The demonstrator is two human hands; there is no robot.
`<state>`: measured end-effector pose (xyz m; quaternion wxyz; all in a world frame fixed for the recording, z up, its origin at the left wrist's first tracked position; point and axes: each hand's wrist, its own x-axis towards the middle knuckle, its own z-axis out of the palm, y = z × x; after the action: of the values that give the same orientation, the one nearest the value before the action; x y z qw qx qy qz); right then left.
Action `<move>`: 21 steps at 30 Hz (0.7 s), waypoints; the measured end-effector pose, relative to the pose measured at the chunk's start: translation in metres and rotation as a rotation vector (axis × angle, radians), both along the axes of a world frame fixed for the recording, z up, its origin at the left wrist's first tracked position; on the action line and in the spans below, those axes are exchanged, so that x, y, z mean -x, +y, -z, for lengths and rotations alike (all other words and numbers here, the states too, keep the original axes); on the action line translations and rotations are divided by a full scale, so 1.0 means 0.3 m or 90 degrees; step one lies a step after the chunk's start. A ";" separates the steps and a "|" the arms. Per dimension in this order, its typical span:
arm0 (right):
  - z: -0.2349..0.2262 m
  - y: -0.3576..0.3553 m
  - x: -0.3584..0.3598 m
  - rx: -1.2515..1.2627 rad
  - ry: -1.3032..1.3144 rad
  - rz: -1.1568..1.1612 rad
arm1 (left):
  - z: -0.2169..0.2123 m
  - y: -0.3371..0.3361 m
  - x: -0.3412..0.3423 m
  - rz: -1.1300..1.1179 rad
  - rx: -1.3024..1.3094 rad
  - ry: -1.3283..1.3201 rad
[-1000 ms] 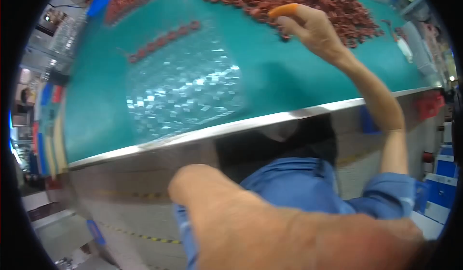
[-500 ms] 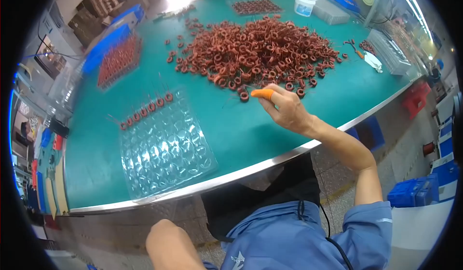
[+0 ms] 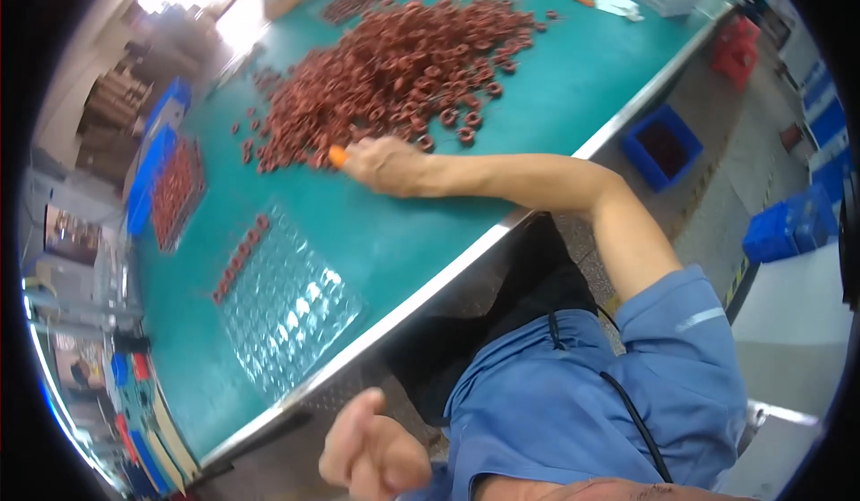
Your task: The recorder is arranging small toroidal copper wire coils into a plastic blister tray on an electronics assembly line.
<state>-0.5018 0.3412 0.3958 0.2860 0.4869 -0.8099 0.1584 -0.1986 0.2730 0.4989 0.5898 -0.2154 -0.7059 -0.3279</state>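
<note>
So, rings (image 3: 394,76) beyond R hand (image 3: 387,168)

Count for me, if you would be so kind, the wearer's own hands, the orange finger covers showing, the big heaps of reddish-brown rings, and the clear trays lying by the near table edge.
Hands: 2 (left hand, right hand)
Orange finger cover: 1
Big heap of reddish-brown rings: 1
Clear tray: 1
Total: 5
</note>
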 end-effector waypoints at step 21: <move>-0.281 0.164 -0.320 0.283 -0.494 -0.186 | 0.179 -0.071 0.378 0.395 -0.529 -0.552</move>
<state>-0.4058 0.3903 0.4800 0.0340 0.4280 -0.7263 0.5367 -0.3119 0.2516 0.4452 0.1657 -0.0125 -0.5995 -0.7829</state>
